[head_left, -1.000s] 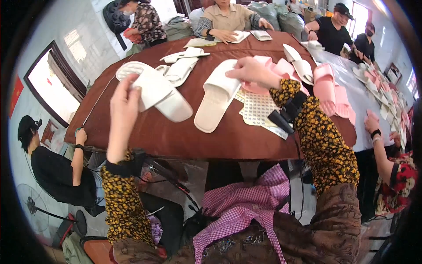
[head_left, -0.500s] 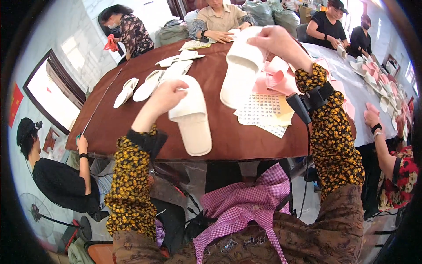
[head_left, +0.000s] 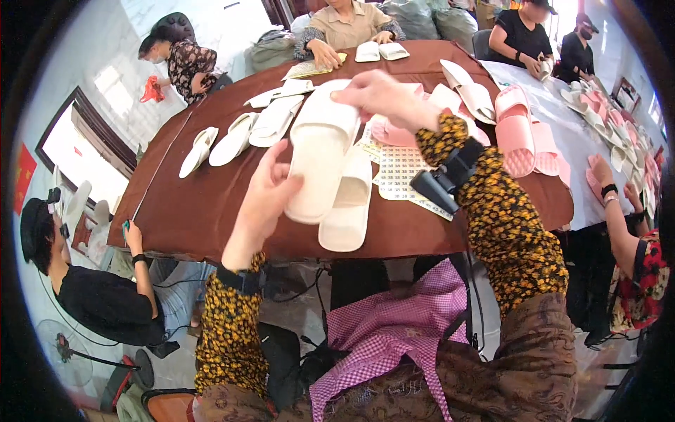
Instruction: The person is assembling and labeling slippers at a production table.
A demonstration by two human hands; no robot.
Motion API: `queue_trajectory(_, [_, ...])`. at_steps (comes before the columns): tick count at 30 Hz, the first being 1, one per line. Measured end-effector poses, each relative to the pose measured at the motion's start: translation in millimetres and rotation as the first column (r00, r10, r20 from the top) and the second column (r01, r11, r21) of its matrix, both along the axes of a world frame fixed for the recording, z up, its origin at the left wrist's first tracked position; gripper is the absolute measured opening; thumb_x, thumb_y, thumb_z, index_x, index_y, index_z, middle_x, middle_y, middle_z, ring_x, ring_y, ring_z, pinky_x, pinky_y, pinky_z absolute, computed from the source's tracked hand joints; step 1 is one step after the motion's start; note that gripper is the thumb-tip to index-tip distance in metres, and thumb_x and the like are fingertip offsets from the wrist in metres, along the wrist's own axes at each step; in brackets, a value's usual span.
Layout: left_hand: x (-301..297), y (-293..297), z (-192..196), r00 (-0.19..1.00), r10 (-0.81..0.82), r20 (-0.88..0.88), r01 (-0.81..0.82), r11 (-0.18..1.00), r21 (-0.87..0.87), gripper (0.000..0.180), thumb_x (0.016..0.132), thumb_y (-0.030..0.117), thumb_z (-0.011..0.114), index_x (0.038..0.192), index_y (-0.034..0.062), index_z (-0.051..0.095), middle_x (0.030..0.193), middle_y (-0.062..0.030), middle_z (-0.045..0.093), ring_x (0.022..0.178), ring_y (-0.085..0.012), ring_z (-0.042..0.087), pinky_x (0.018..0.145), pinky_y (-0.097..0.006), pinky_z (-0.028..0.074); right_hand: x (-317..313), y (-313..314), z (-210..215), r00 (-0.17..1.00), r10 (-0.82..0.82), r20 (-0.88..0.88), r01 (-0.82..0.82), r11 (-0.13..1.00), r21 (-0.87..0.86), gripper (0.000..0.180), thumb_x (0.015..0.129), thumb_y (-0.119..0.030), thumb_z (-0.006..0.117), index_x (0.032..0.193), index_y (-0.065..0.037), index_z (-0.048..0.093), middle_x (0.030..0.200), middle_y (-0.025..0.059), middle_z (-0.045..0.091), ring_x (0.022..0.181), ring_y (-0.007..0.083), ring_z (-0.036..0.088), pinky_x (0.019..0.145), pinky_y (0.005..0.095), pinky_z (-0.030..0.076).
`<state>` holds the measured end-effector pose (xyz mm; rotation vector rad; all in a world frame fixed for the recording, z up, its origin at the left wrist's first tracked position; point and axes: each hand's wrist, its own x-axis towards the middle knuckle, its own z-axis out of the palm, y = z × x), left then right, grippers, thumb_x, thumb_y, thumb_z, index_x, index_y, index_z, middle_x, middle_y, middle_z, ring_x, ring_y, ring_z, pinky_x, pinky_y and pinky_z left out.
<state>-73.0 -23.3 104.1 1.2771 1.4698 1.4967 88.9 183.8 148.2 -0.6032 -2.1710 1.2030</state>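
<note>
Two white slippers (head_left: 330,165) held stacked above the near edge of the brown tabletop (head_left: 190,204), soles toward the camera, upper one overlapping the lower and tilted slightly left. Left hand (head_left: 264,200) at the near end of the upper slipper, thumb pressed on the sole, fingers curled behind the edge. Right hand (head_left: 380,95) at the far end, fingertips pinching the rim of the upper slipper, palm down. Black device (head_left: 446,179) strapped over the patterned right sleeve, near the wrist. Sheet of small printed squares (head_left: 401,176) flat on the tabletop just right of the slippers, partly under the right forearm. Row of further white slippers (head_left: 239,133) laid out toward the far left edge, well apart from the held pair. Pink slippers (head_left: 517,133) grouped at the right edge, beside the adjoining white table (head_left: 569,151). Other people seated around the far, left and right edges, each with own hands on own work; one pair of white slippers (head_left: 380,50) in front of the person at the far edge. Pink checked cloth (head_left: 394,330) across the lap below the near edge.
</note>
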Motion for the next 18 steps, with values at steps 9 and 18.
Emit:
queue_trajectory(9, [-32,-48,-71,0.908,0.255,0.332,-0.255,0.966,-0.043,0.056,0.082,-0.003,0.055,0.134,-0.0094,0.037,0.099,-0.0128,0.063,0.087,-0.0169,0.063,0.078,-0.029,0.052,-8,-33,-49,0.826,0.172,0.537,-0.456,0.764,0.457,0.077,0.076,-0.034,0.072,0.137,0.001,0.039,0.131,0.0243,0.047,0.119,0.0362,0.049,0.099,0.0415,0.041])
queue_trajectory(18, [-29,-46,-80,0.988,0.146,-0.056,-0.153,0.976,-0.156,0.053,0.085,0.005,0.059,0.132,-0.013,0.042,0.107,-0.0144,0.063,0.092,-0.0145,0.061,0.08,-0.027,0.049,-9,-30,-80,0.843,0.061,0.535,-0.362,0.8,0.479,0.037,0.081,-0.009,0.056,0.117,0.001,0.055,0.105,0.0254,0.06,0.1,0.04,0.058,0.086,0.0475,0.046])
